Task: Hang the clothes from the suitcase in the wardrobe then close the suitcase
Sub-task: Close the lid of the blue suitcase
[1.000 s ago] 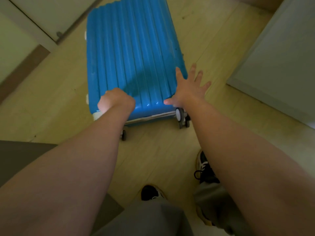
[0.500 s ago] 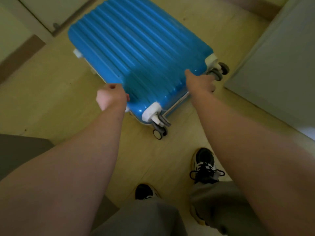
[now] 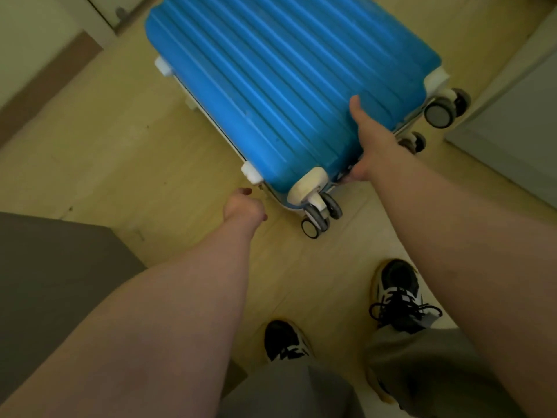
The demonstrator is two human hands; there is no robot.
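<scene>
A blue ribbed hard-shell suitcase (image 3: 280, 86) lies shut and flat on the wooden floor, turned diagonally with its wheeled end toward me. My right hand (image 3: 370, 146) grips that wheeled end between the two wheel pairs, thumb up on the blue shell and fingers tucked under the edge. My left hand (image 3: 244, 206) hovers just off the near white corner guard (image 3: 251, 173), fingers curled into a fist with nothing seen in it. No clothes are in view.
A pale cabinet panel (image 3: 512, 131) stands close to the suitcase wheels (image 3: 443, 111) on the right. A grey block of furniture (image 3: 45, 282) fills the lower left. My two shoes (image 3: 398, 294) stand on the floor just behind the suitcase. A door edge (image 3: 99, 13) is at the upper left.
The suitcase has swung clockwise, its wheeled end moving right toward the cabinet. My right hand went from spread flat to gripping the wheeled edge. My left hand came off the shell.
</scene>
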